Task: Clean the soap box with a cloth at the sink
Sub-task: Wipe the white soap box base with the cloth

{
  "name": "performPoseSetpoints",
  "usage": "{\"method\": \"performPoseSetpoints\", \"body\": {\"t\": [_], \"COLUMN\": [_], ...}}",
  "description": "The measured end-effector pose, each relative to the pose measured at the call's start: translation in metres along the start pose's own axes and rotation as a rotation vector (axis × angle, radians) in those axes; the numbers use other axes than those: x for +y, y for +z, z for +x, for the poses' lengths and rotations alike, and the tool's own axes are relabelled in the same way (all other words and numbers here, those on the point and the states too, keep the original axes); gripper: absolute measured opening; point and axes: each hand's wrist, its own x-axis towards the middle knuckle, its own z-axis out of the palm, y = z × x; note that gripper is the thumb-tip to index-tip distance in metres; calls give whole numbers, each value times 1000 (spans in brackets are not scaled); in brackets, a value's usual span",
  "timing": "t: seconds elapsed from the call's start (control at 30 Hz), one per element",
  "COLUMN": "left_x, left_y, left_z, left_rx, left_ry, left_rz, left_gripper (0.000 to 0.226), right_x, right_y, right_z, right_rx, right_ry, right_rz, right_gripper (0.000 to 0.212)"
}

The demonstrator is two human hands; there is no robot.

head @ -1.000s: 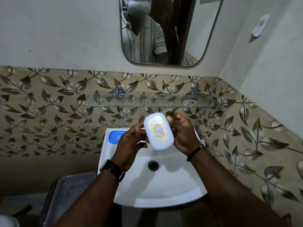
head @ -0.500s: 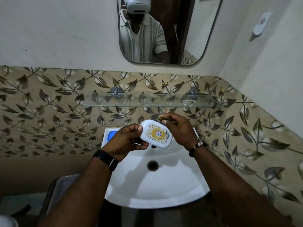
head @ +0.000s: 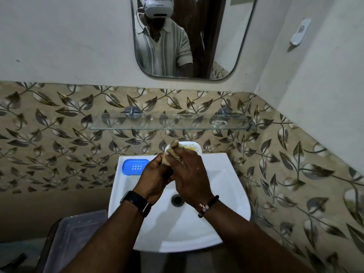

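Observation:
The white soap box (head: 190,147) with a gold pattern shows only its upper edge above my hands, over the back of the white sink (head: 226,194). My left hand (head: 154,176) grips the box from the left and below. My right hand (head: 190,175) is closed on a beige cloth (head: 171,153) and presses it against the box's face. Both hands touch each other and hide most of the box.
A blue soap tray (head: 135,166) lies on the sink's back left corner. A glass shelf (head: 171,123) juts from the leaf-patterned tiles above the hands, below a mirror (head: 193,36). A dark plastic bin (head: 72,239) stands lower left. The drain (head: 176,200) sits under my right wrist.
The box's patterned face was in plain sight between my hands. My right hand has since moved over it with the cloth, and both hands have closed together, covering most of the box.

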Motion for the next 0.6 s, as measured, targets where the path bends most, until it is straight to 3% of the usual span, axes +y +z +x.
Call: {"method": "performPoseSetpoints", "body": {"t": [0.07,0.23,0.4,0.47,0.6], "left_x": [0,2,-2,-5,-9], "left_y": [0,-7,-9,-8,-15], "left_z": [-3,-7,-11,-14,-17], "left_rx": [2,16,-79,-138,-179], "left_ry": [17,30,12,20,101], "left_rz": [1,26,99,179,359], "left_gripper": [24,22,27,27,19], "right_x": [10,31,11,12,38], "right_y": [-6,-16,-17,-18,-24], "right_z": [7,15,7,13,18], "right_rx": [-34,78,3,-47,-42], "right_ry": [7,411,-4,-22,450], "right_rz": [-18,70,65,65,403], "right_gripper": [44,37,39,37,26]}}
